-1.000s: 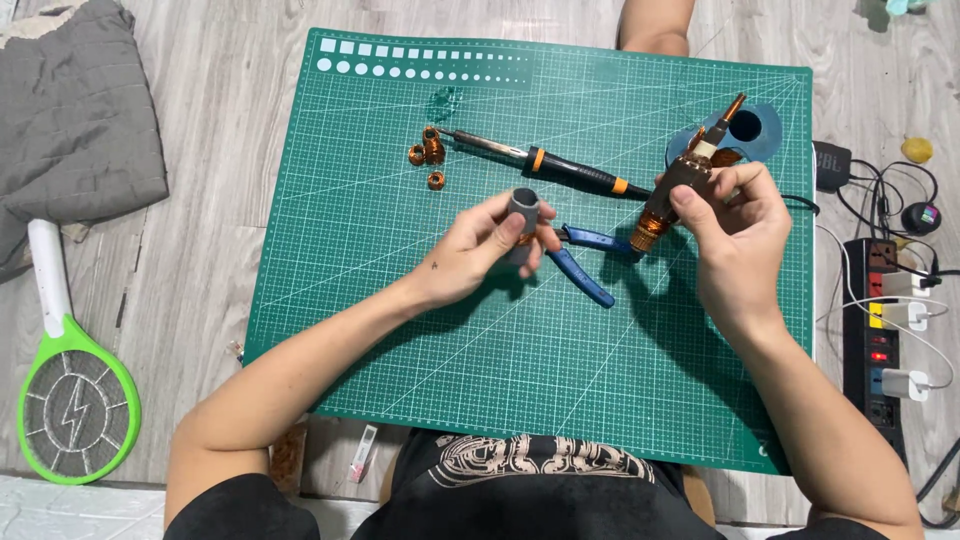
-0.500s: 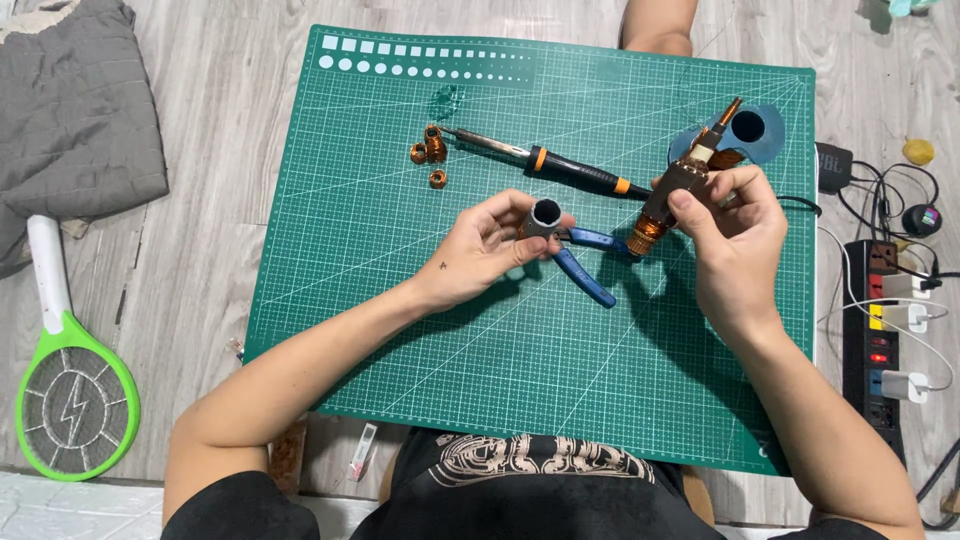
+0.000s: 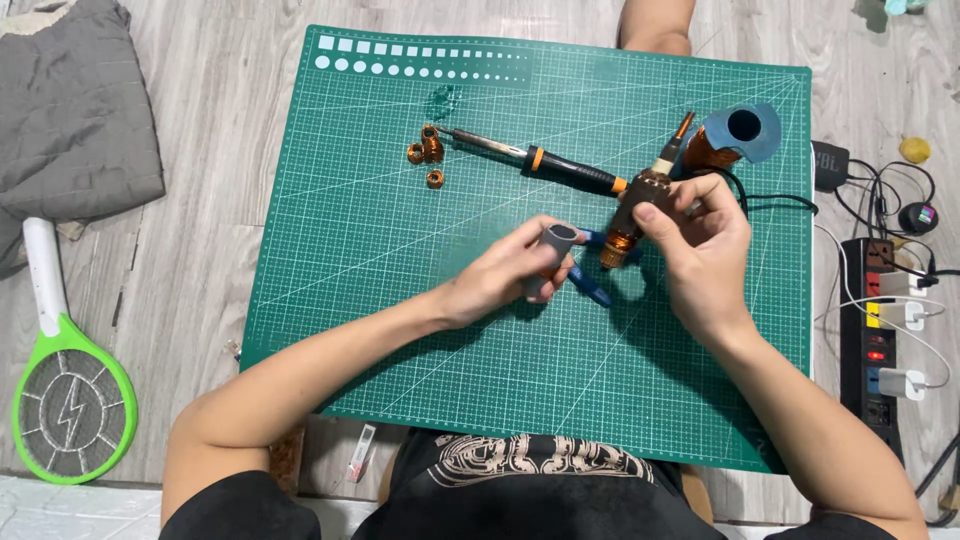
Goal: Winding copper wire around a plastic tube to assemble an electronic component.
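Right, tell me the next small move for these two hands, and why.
Probably bring the grey sleeve in the left hand across to the copper-wound end of the motor core held by the right hand and line up the two. The sleeve's open end faces up, the core's lower end points toward it, and a small gap separates them.
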